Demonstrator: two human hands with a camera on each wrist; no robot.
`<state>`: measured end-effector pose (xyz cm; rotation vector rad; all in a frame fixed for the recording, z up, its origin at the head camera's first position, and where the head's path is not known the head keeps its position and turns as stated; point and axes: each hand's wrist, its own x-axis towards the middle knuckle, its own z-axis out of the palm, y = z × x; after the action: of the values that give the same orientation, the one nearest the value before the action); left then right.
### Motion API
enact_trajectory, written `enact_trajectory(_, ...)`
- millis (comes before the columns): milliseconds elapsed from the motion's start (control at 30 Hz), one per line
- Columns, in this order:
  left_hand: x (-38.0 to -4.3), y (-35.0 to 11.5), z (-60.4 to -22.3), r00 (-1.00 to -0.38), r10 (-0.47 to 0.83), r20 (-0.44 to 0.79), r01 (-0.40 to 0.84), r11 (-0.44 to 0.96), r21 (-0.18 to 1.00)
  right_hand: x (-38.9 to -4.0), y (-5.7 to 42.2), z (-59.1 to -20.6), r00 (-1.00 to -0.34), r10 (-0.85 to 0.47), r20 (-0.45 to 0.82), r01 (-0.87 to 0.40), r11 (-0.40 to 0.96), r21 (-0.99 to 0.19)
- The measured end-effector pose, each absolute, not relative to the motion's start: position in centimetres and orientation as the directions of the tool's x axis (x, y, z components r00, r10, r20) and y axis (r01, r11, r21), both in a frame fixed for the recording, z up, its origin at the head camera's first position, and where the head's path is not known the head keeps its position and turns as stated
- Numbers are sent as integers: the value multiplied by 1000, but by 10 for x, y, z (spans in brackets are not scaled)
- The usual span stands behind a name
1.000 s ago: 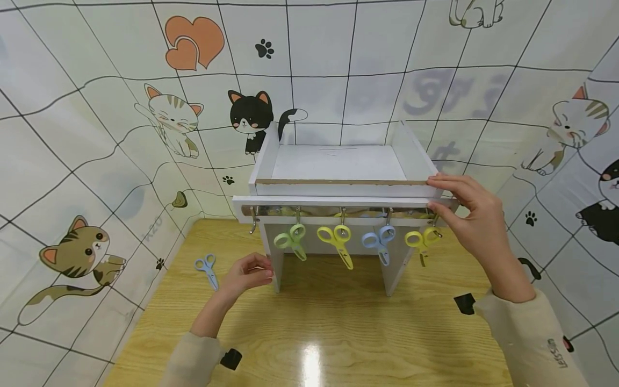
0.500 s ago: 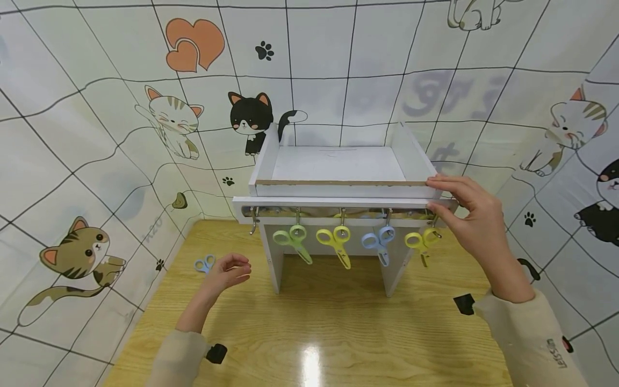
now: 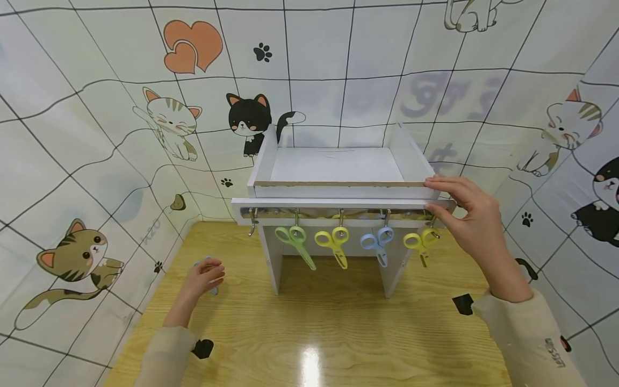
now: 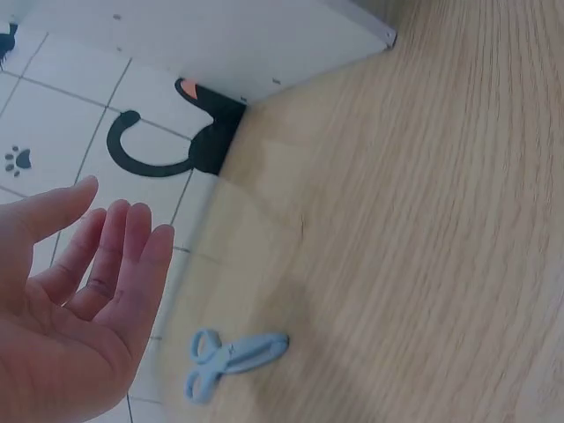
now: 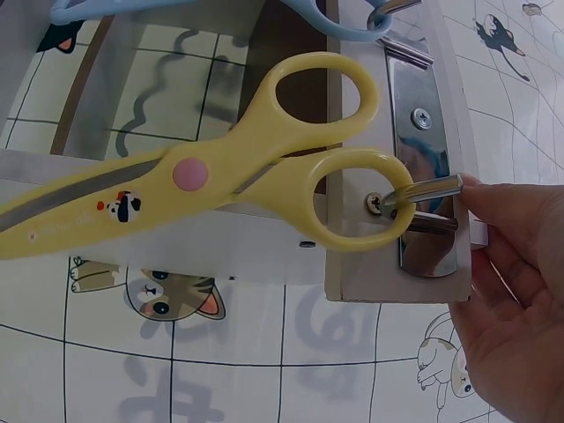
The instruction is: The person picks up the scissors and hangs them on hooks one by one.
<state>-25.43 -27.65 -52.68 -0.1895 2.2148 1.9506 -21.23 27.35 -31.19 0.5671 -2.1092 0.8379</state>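
My left hand (image 3: 200,280) hovers over the table's left side, fingers loosely bent and holding nothing. Below it lies a pair of light-blue scissors (image 4: 231,356), mostly covered by that hand in the head view. My right hand (image 3: 476,220) grips the right end of a white shelf rack (image 3: 338,192), thumb at the front by the hook rail and fingers on the upper corner. From the rail's hooks hang green scissors (image 3: 296,236), yellow scissors (image 3: 332,239), blue scissors (image 3: 378,242) and, closest to the right hand, another yellow pair (image 5: 189,174). The leftmost hook (image 3: 252,221) is bare.
The rack stands on two side panels (image 3: 272,263) on a wood-grain table (image 3: 333,333), with an open tray (image 3: 338,164) on top. A cat-printed tiled cloth (image 3: 319,54) surrounds the table at the back and sides.
My left hand has moved left, away from the rack's left panel and over the loose blue scissors. The green scissors swing slightly on their hook. My right hand keeps its grip.
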Motion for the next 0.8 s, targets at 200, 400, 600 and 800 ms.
enact_trajectory(200,-256,-289,-537,-962,-66,-266,-272,115,955,-212,274,-312,-599,-111,793,-628,680,-379)
enact_trajectory(400,-258,-296,-545,-941,-166,-294,-318,146,937,-211,274,-312,-599,-132,790,-634,682,-366)
enact_trajectory(600,-257,-303,-561,-916,-264,-301,-362,227,904,-210,273,-311,-599,-151,786,-634,689,-350)
enact_trajectory(800,-257,-307,-573,-905,-320,-279,-397,404,824,-210,273,-310,-595,-151,790,-637,687,-349)
